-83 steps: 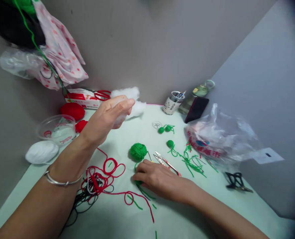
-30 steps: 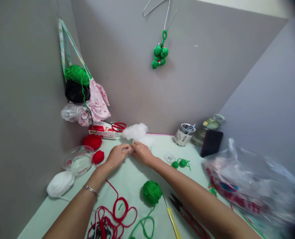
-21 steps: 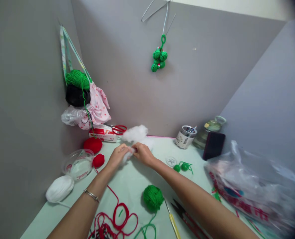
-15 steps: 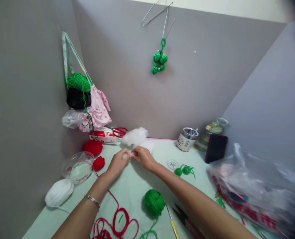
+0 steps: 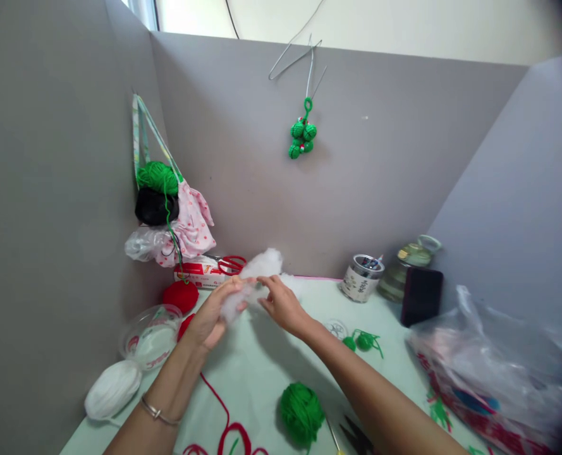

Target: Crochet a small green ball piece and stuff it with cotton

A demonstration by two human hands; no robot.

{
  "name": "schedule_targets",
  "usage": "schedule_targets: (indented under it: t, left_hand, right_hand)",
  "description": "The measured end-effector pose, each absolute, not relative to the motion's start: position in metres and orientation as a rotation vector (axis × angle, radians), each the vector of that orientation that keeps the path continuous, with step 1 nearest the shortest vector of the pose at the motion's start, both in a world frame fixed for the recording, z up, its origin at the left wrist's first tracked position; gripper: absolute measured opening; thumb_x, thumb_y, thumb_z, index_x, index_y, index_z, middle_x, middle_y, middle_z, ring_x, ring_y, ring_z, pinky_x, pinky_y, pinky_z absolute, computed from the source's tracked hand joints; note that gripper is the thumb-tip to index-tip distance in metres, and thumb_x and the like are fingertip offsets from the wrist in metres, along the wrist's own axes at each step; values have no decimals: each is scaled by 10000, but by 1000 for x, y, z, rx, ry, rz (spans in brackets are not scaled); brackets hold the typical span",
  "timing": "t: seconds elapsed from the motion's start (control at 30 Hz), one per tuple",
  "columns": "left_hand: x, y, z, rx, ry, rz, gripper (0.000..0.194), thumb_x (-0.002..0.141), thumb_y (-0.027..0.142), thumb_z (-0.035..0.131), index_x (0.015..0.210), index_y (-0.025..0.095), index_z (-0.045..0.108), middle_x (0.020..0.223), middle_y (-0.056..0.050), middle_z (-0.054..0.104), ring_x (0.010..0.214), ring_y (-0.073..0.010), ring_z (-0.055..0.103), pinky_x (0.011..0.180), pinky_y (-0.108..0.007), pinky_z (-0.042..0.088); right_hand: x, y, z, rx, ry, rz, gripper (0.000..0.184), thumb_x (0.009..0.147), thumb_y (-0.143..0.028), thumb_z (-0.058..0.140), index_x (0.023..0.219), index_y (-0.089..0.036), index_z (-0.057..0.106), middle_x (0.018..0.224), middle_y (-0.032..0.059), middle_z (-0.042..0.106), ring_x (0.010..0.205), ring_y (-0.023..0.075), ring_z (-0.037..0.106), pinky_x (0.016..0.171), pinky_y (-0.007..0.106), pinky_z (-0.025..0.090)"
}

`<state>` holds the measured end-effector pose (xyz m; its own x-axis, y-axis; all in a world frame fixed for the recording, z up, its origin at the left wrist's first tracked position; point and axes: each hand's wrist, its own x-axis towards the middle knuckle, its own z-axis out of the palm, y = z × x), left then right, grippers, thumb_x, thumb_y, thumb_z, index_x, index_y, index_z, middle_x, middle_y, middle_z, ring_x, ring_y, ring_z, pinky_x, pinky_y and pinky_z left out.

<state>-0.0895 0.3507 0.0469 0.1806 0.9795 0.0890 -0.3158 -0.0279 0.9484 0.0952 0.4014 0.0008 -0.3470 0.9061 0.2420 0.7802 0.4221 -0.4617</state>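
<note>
A tuft of white fluffy stuffing lies in my left hand, held between its thumb and fingers with the palm turned inward. My right hand is just to the right of the tuft, its index finger and thumb apart. Whether a thin wisp clings to those fingertips is too blurred to tell. Behind both hands, a bigger heap of white stuffing rests against the back panel. A green yarn ball sits on the table between my forearms.
Left: red yarn ball, clear plastic bowl, white yarn ball. Red-handled scissors lie on a box at the back. Right: tin, phone, plastic bag, small green crocheted balls. Dark scissors lie near my right forearm.
My hands have separated from their touching position. The left has turned palm inward with the tuft showing, and the right has drawn slightly away. The view has tilted up a little.
</note>
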Motion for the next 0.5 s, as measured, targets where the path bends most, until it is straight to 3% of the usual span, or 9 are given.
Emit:
schedule_targets:
  t: [0.1, 0.23, 0.3, 0.4, 0.5]
  left_hand:
    - [-89, 354, 46, 1124, 894, 1273, 333, 715, 409, 720, 746, 232, 440, 981, -84, 702, 882, -166, 680, 557, -175, 440]
    - [-89, 363, 30, 1276, 1121, 1228, 294, 820, 499, 618, 804, 252, 459, 767, -1, 625, 625, -145, 587, 498, -219, 369]
    - [-88, 368, 17, 1380, 1292, 1167, 241, 828, 448, 663, 878, 255, 526, 667, 38, 583, 594, -172, 581, 546, -251, 395]
    - [-88, 372, -6, 1543, 1534, 1024, 320, 741, 218, 754, 1040, 251, 645, 748, 7, 689, 812, -258, 697, 735, -308, 458]
    - [-89, 372, -26, 1686, 1650, 867, 257, 780, 166, 741, 1023, 241, 703, 975, -70, 788, 994, -302, 726, 874, -348, 465]
  right_hand:
    - [101, 393, 16, -1397, -2219, 349, 477, 992, -129, 614, 1450, -241, 545, 1365, 109, 635, 923, 155, 709, 963, 373, 552]
    - [102, 387, 15, -1421, -2276, 364, 449, 977, -106, 608, 1404, -242, 579, 1302, 94, 666, 920, 163, 716, 923, 338, 539]
    - [99, 386, 8, -1456, -2317, 361, 490, 951, -93, 627, 1416, -236, 574, 1328, 113, 654, 957, 195, 723, 903, 347, 533]
    - [94, 389, -3, -1516, -2380, 364, 510, 905, -61, 636, 1388, -222, 599, 1327, 129, 650, 1026, 248, 725, 871, 350, 520]
    - [89, 391, -11, -1551, -2422, 379, 482, 903, -54, 601, 1355, -220, 617, 1310, 119, 659, 1076, 255, 718, 874, 335, 508]
